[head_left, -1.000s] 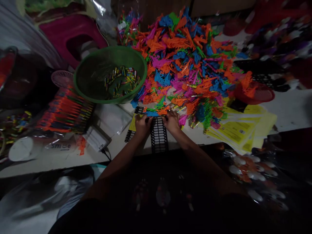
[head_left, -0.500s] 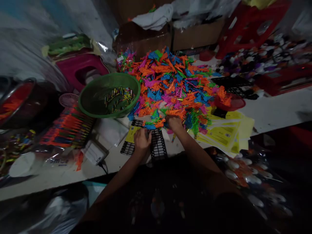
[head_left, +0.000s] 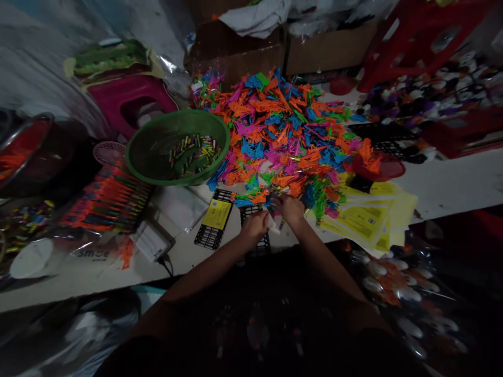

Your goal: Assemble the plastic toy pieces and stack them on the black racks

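My left hand (head_left: 254, 226) is closed over a black grid tray (head_left: 262, 242), at the edge of a small white piece (head_left: 272, 224); what it grips is too small to tell. Just up and right of it, my right hand (head_left: 290, 207) has its fingers pressed together near a blue piece at the pile's front edge, its hold unclear. Beyond both hands spreads a large pile of orange, blue, pink and green plastic pieces (head_left: 283, 136). Left of my hands lies another black grid tray (head_left: 209, 238) with a yellow card (head_left: 217, 214) on it.
A green basin (head_left: 137, 157) with small colourful cylinders stands left of the pile. Farther left are bundled orange pieces (head_left: 106, 201) and a white box (head_left: 151, 241). Yellow sheets (head_left: 365, 214) and a red basket (head_left: 387, 166) lie to the right.
My left hand has moved right, off the yellow card's side, close to my right hand. My right hand has shifted slightly right and down. The white piece now shows between them.
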A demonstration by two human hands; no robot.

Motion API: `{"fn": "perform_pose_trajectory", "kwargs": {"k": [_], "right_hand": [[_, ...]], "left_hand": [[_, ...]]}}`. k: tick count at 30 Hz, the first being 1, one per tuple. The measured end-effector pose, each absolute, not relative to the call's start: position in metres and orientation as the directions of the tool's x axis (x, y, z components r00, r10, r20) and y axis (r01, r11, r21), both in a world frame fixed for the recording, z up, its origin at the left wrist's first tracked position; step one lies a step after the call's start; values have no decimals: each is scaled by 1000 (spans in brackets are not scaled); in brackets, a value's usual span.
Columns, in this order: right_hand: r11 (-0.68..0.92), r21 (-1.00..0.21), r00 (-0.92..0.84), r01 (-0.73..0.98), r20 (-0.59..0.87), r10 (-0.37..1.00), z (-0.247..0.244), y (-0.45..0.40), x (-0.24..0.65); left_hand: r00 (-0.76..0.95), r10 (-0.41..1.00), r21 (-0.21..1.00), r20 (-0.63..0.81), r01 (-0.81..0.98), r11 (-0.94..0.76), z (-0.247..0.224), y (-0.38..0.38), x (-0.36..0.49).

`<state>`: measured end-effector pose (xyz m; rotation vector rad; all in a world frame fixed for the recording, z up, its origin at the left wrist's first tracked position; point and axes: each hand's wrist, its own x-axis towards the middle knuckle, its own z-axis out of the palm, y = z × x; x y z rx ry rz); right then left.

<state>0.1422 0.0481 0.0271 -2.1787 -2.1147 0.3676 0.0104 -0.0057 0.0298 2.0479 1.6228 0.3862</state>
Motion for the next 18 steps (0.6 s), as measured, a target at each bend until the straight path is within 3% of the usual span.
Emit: {"fn": "perform_pose_trajectory", "kwargs": {"k": [3, 8, 14, 18], "right_hand": [[-253, -284, 233, 925, -103, 967, 26, 65, 134], [-387, -307, 350, 869, -171, 921, 27, 91, 129], [-394, -364, 369, 844, -141, 919, 27, 82, 147], [-244, -592, 318, 768, 22, 948, 34, 68, 167]], "left_hand": [[267, 940, 412, -213, 897, -162, 24, 6, 32], [277, 931, 346, -237, 920, -186, 22, 15, 46], [277, 941, 368, -195, 910, -192, 24, 1, 39], [155, 957, 332, -246, 941, -67, 25, 0, 37]]}}
